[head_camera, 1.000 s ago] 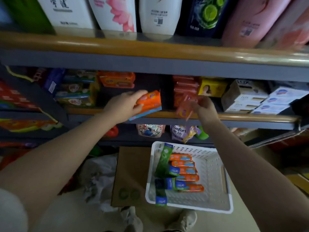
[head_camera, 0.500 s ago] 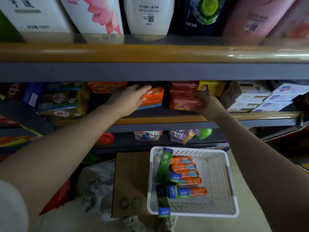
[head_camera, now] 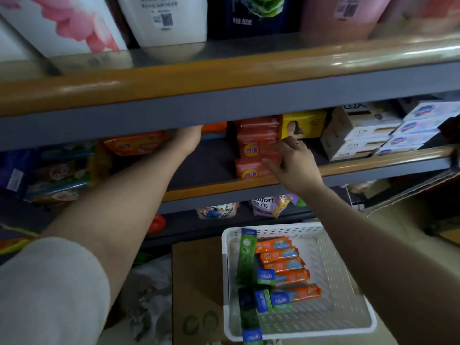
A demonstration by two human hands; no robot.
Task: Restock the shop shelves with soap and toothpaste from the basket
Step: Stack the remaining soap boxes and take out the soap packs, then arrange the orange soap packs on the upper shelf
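Observation:
On the middle shelf stands a stack of red soap packs. My right hand holds the right end of one pack in that stack, thumb below and curled fingers above. My left hand reaches deep into the same shelf and holds an orange soap pack; its fingertips and most of the pack are hidden behind the upper shelf's edge. Below, the white basket sits on the floor with several orange toothpaste boxes and a long green box inside.
Yellow soap, white Lux boxes and blue-and-white packs fill the shelf to the right. More orange packs lie to the left. Large bottles stand on the upper shelf. A cardboard box lies beside the basket.
My left hand has pushed the orange soap pack further back into the shelf. My right hand has brought a red pack onto the red stack and stays at its right end.

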